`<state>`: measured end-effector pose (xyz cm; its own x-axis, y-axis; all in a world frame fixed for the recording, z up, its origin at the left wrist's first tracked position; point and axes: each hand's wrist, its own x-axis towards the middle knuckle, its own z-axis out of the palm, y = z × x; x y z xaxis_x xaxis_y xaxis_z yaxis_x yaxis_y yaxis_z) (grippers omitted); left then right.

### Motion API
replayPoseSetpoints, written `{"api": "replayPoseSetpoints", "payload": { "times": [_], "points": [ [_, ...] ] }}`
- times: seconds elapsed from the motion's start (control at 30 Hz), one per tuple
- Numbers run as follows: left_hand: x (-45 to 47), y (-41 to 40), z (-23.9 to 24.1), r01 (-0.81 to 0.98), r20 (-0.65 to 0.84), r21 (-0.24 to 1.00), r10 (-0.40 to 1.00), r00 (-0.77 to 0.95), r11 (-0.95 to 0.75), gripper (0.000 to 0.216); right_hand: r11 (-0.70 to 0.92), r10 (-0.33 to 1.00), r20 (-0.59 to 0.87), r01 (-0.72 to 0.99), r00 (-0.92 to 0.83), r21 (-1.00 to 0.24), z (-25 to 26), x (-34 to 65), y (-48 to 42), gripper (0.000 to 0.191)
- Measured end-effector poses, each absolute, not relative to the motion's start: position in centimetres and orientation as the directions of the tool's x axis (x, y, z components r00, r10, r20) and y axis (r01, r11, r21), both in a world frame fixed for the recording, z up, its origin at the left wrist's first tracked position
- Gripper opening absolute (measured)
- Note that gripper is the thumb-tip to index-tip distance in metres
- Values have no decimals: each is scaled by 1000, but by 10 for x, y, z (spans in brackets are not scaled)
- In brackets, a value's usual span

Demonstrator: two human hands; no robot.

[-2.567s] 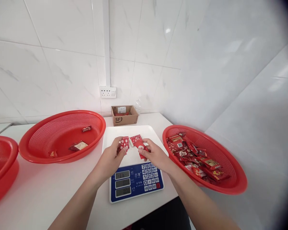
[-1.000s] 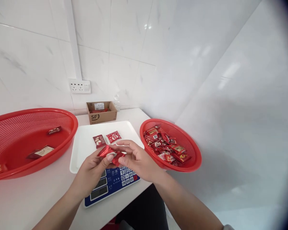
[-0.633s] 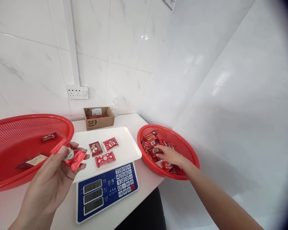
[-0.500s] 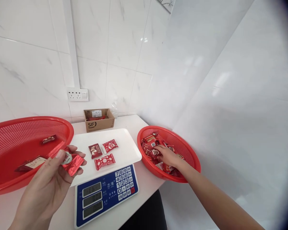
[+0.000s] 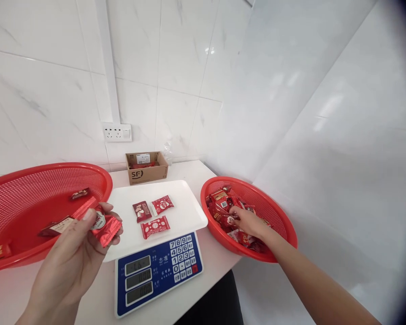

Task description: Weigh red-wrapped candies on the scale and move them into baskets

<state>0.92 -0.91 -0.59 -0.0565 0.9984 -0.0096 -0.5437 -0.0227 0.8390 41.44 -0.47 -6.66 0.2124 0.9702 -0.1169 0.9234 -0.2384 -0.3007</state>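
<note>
My left hand point(image 5: 69, 253) is closed around a shiny red wrapped snack packet point(image 5: 103, 225), held up between the left basket and the scale. Reaching into the right red basket point(image 5: 284, 230), my right hand point(image 5: 248, 222) has its fingers bent down among several red snack packets point(image 5: 223, 203); its fingertips touch a dark red packet point(image 5: 232, 220), and whether they grip it is hard to see. On the white tray of the scale point(image 5: 186, 212) lie three packets: a dark red one point(image 5: 141, 211), a red one with a white print point(image 5: 162, 205), and a longer dotted red one point(image 5: 155, 227).
A larger red basket point(image 5: 64, 169) on the left holds a few packets. Behind the tray stands an open cardboard box point(image 5: 149, 174) with red items inside. The scale's blue keypad panel point(image 5: 160, 271) faces me. White walls close off the back and right.
The view has turned slightly left, so everything sits further right. My left hand still holds its packet. My right hand stays in the right basket, its fingers slightly more bent.
</note>
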Motion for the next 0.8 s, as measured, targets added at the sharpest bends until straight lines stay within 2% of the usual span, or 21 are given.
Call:
{"api": "replayPoseSetpoints", "payload": {
  "times": [0.27, 0.4, 0.5, 0.6, 0.67, 0.8],
  "points": [
    [8, -11, -4, -535, 5, 844, 998, -67, -40, 21, -240, 968, -41, 870, 246, -430, -49, 418, -12, 16],
    [9, -12, -2, -546, 1, 837, 998, -64, -36, 23, -212, 955, 75, 837, 288, -504, -34, 405, -15, 20],
    [10, -13, -2, -554, 1, 832, 999, -52, -30, 24, -118, 937, 188, 774, 295, -622, -22, 378, -16, 27],
    [9, -13, -2, -571, 5, 821, 999, -32, -23, 23, 45, 965, 195, 620, 178, -784, -17, 338, -13, 26],
    [9, -15, -2, -574, 15, 819, 999, -28, -28, 21, 109, 983, 175, 598, 54, -794, -18, 311, -8, 24],
    [9, -17, -1, -569, 34, 821, 999, -28, -44, 21, 130, 989, 136, 727, -51, -674, -26, 273, 6, 19]
  ]
}}
